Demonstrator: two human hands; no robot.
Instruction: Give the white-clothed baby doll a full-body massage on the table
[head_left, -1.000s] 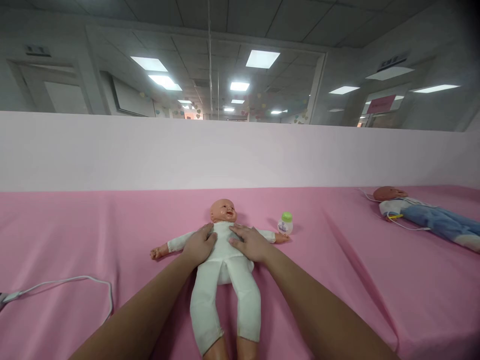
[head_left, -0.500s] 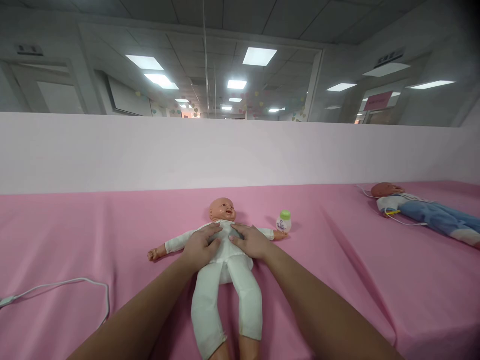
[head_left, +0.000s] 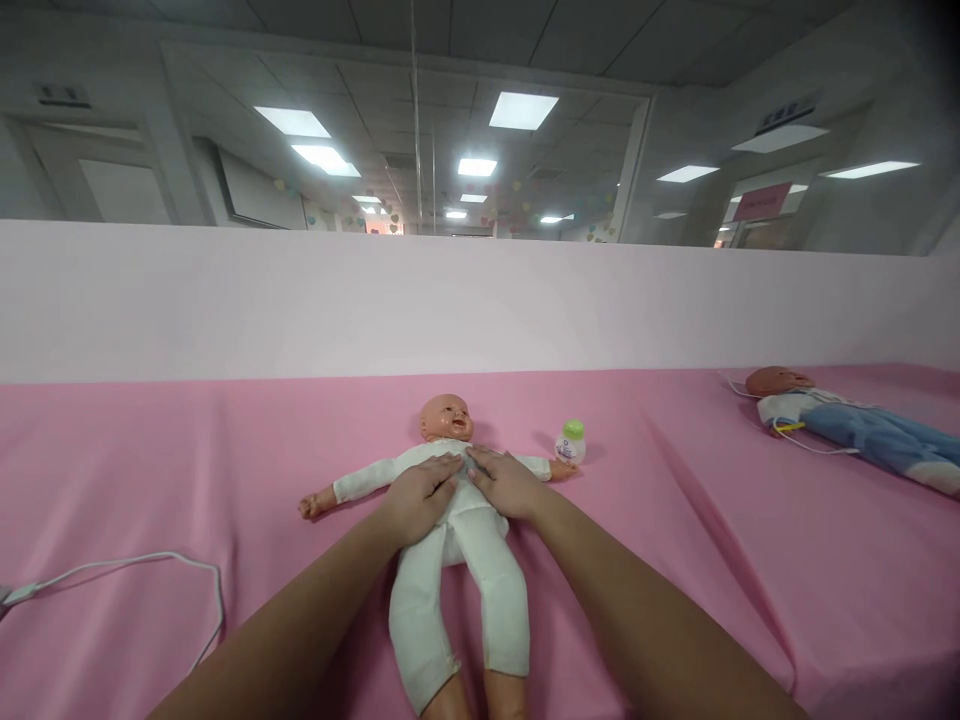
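Doll (head_left: 468, 507): our left hand (head_left: 421, 497) and right hand (head_left: 515, 488) lie open on its torso; uneven pressure could slide it, tipping the bottle (head_left: 571, 447) alongside.

"What sort of room is this?"

"A classroom or training room, by the look of it. A white-clad doll (head_left: 469, 520) and a blue-clad doll (head_left: 855, 422) lie on a pink-covered surface (head_left: 825, 560)."

"And past the white wall (head_left: 480, 300)?"

"Wide glass (head_left: 555, 195) showing office-style light panels (head_left: 523, 111), a pink sign (head_left: 761, 202), and a door (head_left: 124, 190) with a plate (head_left: 64, 95) above. The lettering is too small to read."
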